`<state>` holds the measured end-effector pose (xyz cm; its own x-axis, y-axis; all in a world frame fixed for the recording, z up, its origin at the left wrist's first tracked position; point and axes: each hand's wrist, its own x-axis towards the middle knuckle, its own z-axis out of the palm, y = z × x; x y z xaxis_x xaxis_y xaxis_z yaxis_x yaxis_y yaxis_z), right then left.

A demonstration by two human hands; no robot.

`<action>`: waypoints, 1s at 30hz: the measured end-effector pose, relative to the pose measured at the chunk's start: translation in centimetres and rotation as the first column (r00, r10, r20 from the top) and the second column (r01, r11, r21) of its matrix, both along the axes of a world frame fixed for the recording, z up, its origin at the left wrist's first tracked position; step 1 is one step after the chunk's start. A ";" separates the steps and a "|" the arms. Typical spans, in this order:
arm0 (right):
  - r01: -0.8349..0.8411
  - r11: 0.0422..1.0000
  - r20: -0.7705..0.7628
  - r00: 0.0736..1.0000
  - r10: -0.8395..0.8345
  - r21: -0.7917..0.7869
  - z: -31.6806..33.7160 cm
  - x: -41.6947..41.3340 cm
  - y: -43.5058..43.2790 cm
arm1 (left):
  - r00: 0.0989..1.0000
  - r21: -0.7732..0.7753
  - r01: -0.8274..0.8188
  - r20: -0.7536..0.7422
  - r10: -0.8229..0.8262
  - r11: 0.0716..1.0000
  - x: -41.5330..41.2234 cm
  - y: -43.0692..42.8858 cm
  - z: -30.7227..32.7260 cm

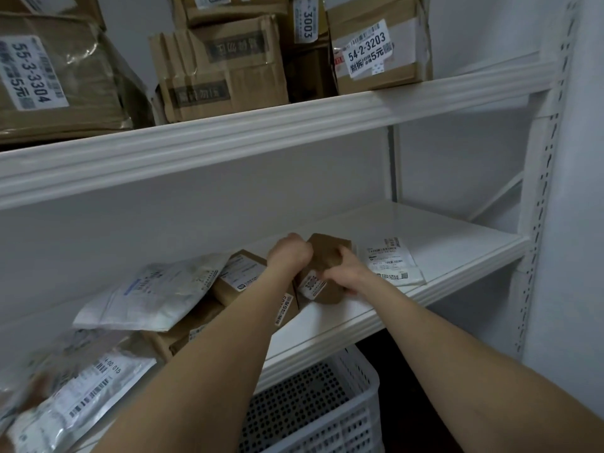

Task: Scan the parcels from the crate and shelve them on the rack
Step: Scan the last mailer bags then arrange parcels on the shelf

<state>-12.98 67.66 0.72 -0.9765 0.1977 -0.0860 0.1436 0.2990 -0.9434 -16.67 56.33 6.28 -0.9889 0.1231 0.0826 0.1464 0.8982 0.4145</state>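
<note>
Small brown kraft-paper parcel (pixel 322 269) with a white label sits on the middle white shelf board (pixel 441 253) of the white metal rack (pixel 539 191), gripped between both hands. Left hand (pixel 289 253) clamps its far left top corner, fingers curled over the edge. Right hand (pixel 346 273) grasps the near right side, fingers blurred, thumb across the paper. Parcel's white label faces the camera, just left of the right hand's fingers.

Directly left of the left hand: brown cardboard box (pixel 248 279) with white shipping label, touching the held parcel. Further left, white plastic mailer bag (pixel 153 295) lies tilted on top of other brown boxes. Near the left forearm, bottom-left: crinkled silver-grey poly mailer (pixel 81 397) with barcodes, blurred.

Just right of the right hand: flat white mailer (pixel 390 263) with a printed label, lying on the board, near the parcel; touching or not, cannot tell.

Below both forearms: white perforated plastic crate (pixel 327 403), under the shelf; inside mostly dark.

Above the hands, upper shelf: large taped brown carton (pixel 58 76) marked 55-3-3304 at left, creased brown carton (pixel 222 70) middle, brown carton (pixel 379 44) with sticker 54-2-3203 at right.
</note>
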 end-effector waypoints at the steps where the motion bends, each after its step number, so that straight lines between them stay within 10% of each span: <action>1: 0.023 0.996 -0.022 0.999 -0.025 -0.090 0.0 -0.2 0.3 | 1.000 0.129 0.002 0.029 -0.006 0.992 0.0 0.2 0.4; 6: 0.062 0.935 -0.096 0.990 -0.101 -0.348 1.6 0.5 1.0 | 0.983 0.685 -0.134 0.185 0.007 0.716 0.9 1.1 1.6; 11: 0.205 0.856 -0.045 0.966 -0.256 -0.474 3.9 2.0 2.4 | 0.959 0.863 -0.160 0.250 -0.130 0.480 2.9 1.8 3.1; 20: 0.161 0.765 -0.040 0.971 -0.237 -0.623 8.1 6.1 4.8 | 0.938 0.878 -0.153 0.273 -0.212 0.453 6.0 3.9 5.8; 30: 0.236 0.640 -0.119 0.880 -0.460 -0.731 10.4 8.3 6.7 | 0.905 0.747 -0.013 0.292 -0.310 0.665 9.1 7.5 8.9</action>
<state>-4.66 74.41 11.07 -0.8481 0.5228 -0.0858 -0.1926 -0.4550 -0.8694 -7.60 63.78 15.18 -0.9317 0.3320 -0.1472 -0.0555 0.2705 0.9611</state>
